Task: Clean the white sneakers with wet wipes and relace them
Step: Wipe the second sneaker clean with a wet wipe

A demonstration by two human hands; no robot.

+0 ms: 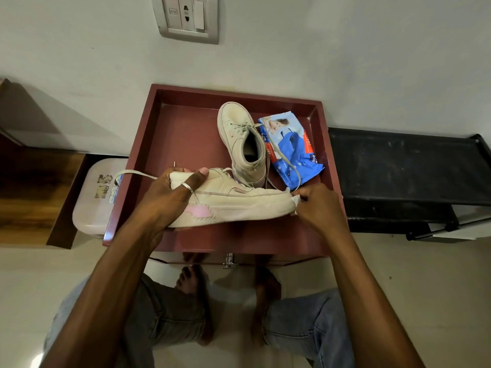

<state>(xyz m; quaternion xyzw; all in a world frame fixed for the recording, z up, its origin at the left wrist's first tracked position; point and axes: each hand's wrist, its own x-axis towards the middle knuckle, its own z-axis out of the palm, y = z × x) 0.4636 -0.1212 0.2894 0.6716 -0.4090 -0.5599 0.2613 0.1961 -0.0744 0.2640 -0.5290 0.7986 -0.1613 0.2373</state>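
Most of the wipe [295, 200] is hidden from us: only a small white scrap shows between the curled fingers of our right hand [317, 208], which pinches it against the toe tip of the sneaker [239, 205]. The sneaker's heel end is covered by our left hand [170, 200], fingers wrapped around it and the thumb laid across the top, a ring [187, 187] on one finger. The shoe lies sideways across the lower middle of the frame, sole edge toward us, toe to the right, so the wipe sits at the far end from the left hand's grip. We cannot tell whether it touches the red tray [170, 123] beneath. Above it, at centre, the second sneaker [243, 139] stands on the tray with its toe toward the wall, just beside the pack of wipes [292, 150], whose lettering is partly crossed by a loose lace [285, 152]. At the left, a pale box [90, 197] is partly cut off by the tray's edge.
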